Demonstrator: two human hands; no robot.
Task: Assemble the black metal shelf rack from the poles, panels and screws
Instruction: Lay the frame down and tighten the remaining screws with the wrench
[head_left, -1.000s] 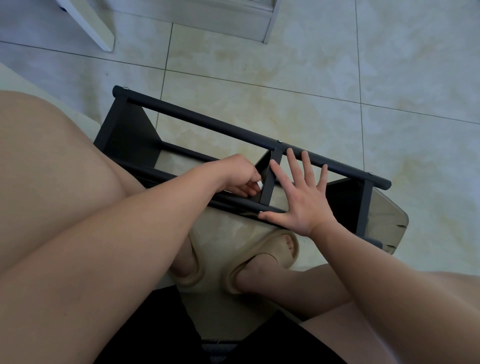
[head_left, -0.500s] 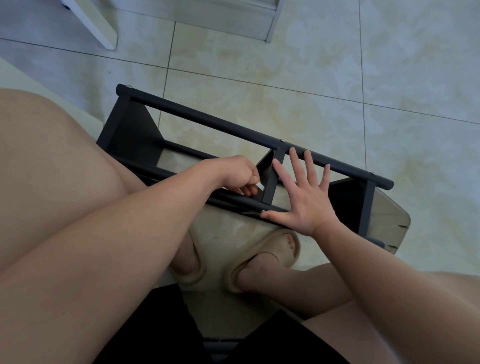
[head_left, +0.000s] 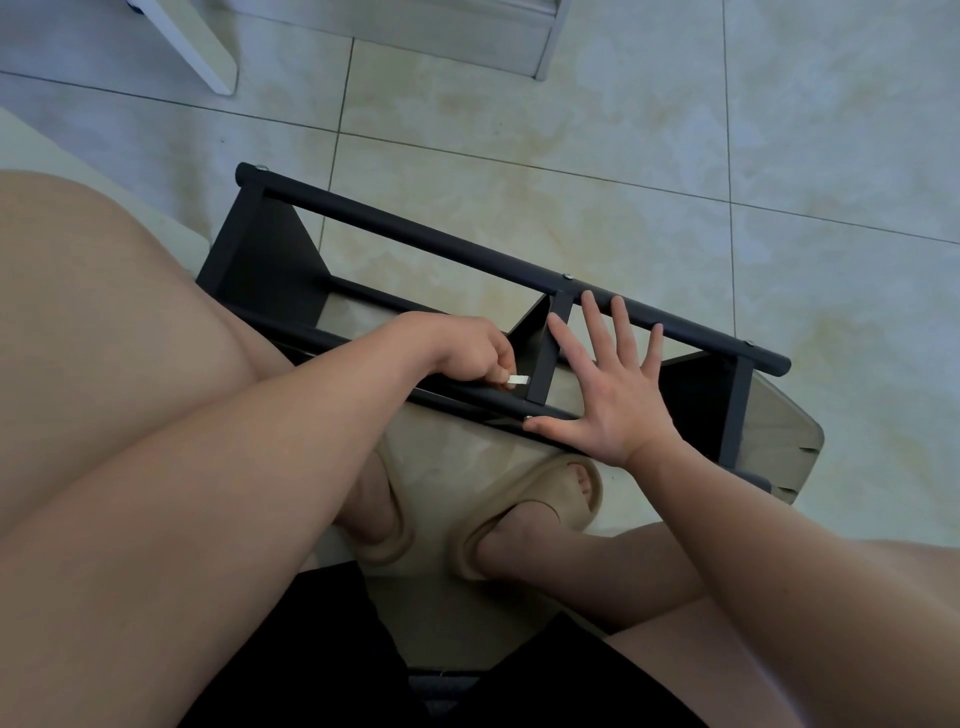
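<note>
Head view, black rack (head_left: 452, 249) on its side, poles screwed in.

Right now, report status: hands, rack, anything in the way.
Left hand pinches a small pale tool at the near pole. Right hand flat, fingers spread, bracing the black shelf rack on the floor. Beige slippers close under the near pole.

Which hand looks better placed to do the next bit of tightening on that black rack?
The left hand, probably: it pinches a small pale tool beside the joint of the middle panel and near pole. The right hand lies flat, fingers spread, steadying the rack.
</note>
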